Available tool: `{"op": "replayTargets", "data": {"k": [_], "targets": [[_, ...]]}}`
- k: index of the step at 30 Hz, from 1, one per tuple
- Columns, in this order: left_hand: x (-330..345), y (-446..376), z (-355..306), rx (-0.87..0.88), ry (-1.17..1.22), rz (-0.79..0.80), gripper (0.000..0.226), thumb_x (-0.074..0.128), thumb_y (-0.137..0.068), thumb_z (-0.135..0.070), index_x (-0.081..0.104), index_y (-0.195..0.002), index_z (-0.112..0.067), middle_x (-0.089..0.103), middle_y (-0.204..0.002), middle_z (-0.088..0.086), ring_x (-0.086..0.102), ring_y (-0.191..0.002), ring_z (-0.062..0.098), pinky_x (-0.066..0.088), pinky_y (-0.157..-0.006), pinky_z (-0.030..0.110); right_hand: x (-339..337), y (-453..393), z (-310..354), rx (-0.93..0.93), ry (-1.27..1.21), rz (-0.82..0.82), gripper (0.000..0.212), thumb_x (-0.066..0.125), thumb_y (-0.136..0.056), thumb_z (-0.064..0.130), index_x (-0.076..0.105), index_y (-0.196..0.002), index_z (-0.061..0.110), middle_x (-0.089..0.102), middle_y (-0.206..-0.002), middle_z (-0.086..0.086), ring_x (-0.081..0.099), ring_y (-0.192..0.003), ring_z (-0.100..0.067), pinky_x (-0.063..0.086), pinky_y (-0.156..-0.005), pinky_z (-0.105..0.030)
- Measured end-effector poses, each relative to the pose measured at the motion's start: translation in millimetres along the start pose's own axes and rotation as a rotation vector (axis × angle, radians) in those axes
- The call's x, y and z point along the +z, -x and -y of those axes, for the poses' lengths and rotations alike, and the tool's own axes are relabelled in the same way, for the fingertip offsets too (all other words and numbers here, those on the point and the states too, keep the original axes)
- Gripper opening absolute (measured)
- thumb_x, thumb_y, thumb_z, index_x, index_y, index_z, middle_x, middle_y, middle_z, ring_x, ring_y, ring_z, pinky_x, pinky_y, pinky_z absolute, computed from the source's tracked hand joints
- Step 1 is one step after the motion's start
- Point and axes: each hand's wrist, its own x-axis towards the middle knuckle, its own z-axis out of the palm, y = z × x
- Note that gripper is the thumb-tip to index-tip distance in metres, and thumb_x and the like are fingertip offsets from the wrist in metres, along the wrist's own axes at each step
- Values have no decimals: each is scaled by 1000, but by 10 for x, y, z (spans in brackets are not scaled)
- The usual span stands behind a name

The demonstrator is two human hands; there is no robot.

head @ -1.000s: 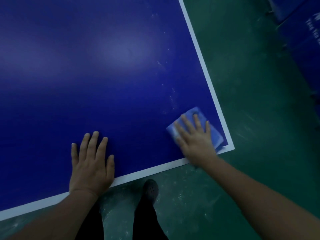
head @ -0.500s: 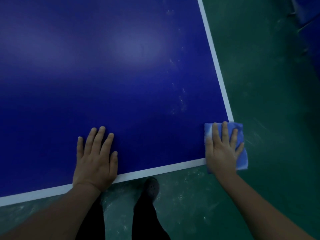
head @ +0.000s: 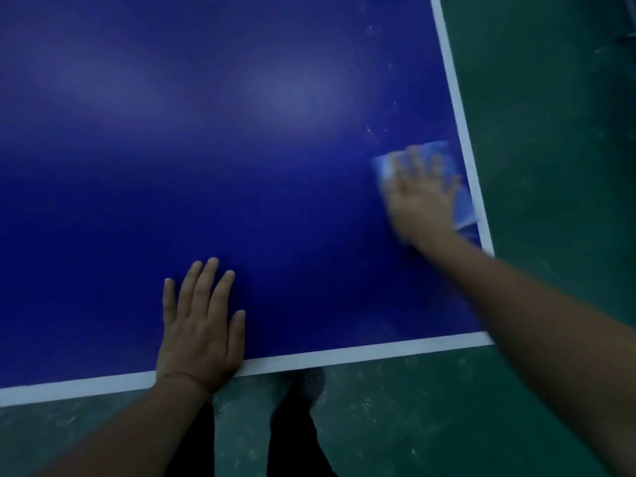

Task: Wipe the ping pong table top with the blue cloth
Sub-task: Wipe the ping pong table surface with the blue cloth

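Blue surface: the ping pong table top point(head: 213, 139), here the bench, fills most of the head view; a white border line point(head: 344, 356) runs along its near edge and up its right edge.
Head view, cloth: the blue cloth point(head: 444, 156) lies flat on the bench near the right-hand border line, somewhat up from the near right corner.
Head view, right hand: the right hand point(head: 421, 197) presses palm-down on the blue cloth; its fingers point(head: 413, 163) appear spread and straight on top of the cloth, not curled round it, though motion blur makes this uncertain.
Head view, left hand: the left hand point(head: 201, 325) rests flat on the bench at the near edge, its heel over the white border line, fingers straight and holding nothing; it seems to serve as a brace.
Head view, residue: pale specks point(head: 373, 130) show on the bench just beyond the cloth, and fainter ones farther up along the right edge.
Head view, surroundings: a green floor point(head: 550, 132) lies to the right and below; dark trouser legs and a shoe point(head: 311, 382) show under the near edge.
Progress: wiping appears under way at the near right corner; the specks ahead of the cloth remain, and nothing shows whether the wide expanse to the left has been wiped.
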Motion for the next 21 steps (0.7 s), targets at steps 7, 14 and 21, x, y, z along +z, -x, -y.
{"op": "replayTargets", "data": {"k": [7,14,21], "targets": [[8,-5,21,17,-8,33,60,31,-95,-38,54,-136,-1,38,-153,19,25,-147,35,13,-116,65,140,1241,63,39,-84,34,55,20,-104,51,14,-158,41,6,-168,6,0,-154,-30,1,-118,-65],[17,-14,36,27,-23,50,60,32,-94,-38,54,-136,-1,38,-154,20,25,-147,35,12,-117,64,60,989,-266,-145,-53,95,56,12,-101,61,10,-155,46,4,-167,11,-4,-154,-27,2,-119,-63],[-6,-9,21,16,-34,64,62,31,-94,-39,52,-139,-2,35,-155,19,21,-148,34,10,-118,63,-63,62,-514,38,-101,25,57,17,-101,58,18,-156,43,9,-167,10,0,-154,-24,1,-119,-62]]}}
